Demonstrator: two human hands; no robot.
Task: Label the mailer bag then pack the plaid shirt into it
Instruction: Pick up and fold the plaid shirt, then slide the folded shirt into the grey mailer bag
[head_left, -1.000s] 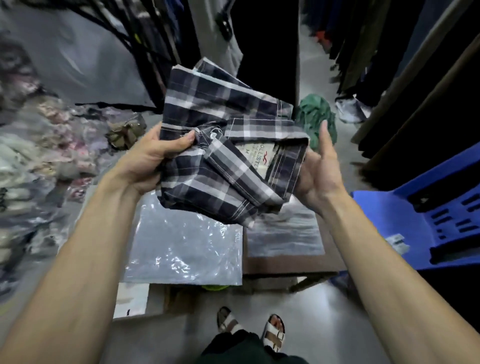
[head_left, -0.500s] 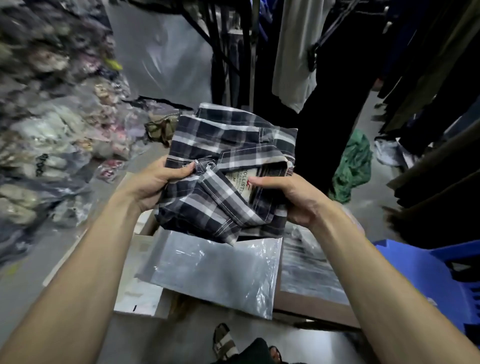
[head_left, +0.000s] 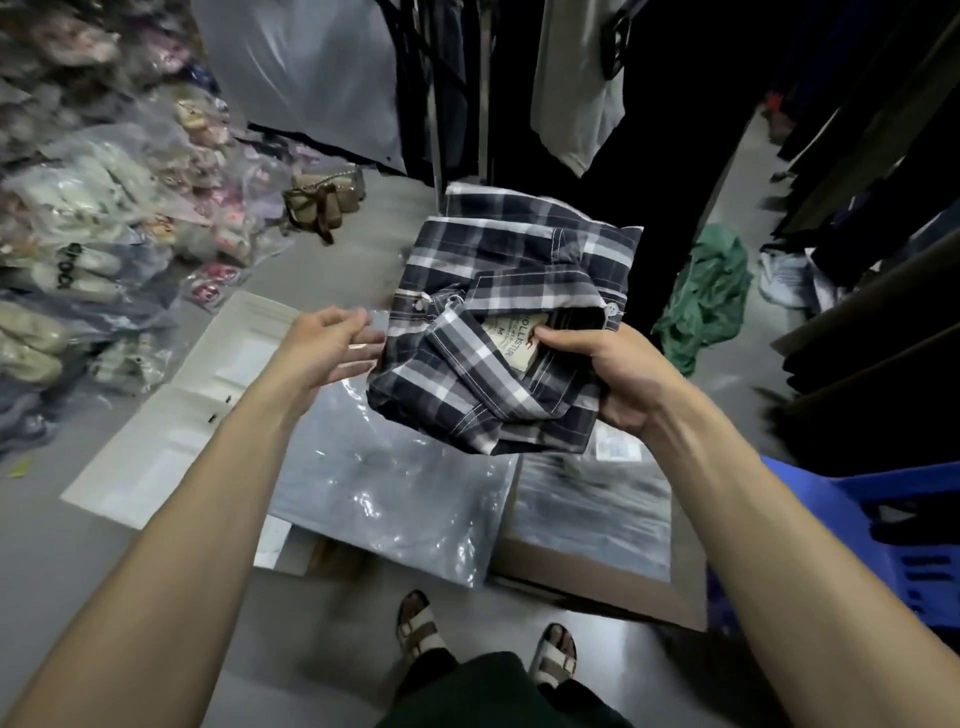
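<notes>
The folded plaid shirt (head_left: 498, 332), dark blue and white with its neck label showing, is held up in the air by my right hand (head_left: 618, 379), thumb pressed in at the collar. My left hand (head_left: 327, 348) is off the shirt, just left of it. Its thumb and fingers pinch the upper edge of the grey mailer bag (head_left: 384, 488). The bag slopes from that hand down over the cardboard box below the shirt. The image is blurred at the fingers. No label shows on the bag's visible side.
A cardboard box (head_left: 597, 587) carries a second grey bag (head_left: 587, 509). White sheets (head_left: 171, 431) lie on the floor at left, beside a pile of bagged goods (head_left: 88, 218). A blue plastic chair (head_left: 883, 545) stands at right. Hanging clothes, a brown bag (head_left: 322, 202) and green cloth (head_left: 711, 291) lie ahead.
My left hand has let go of the shirt and taken the mailer bag's upper edge. My right hand alone now holds the shirt. The view has swung to the left.
</notes>
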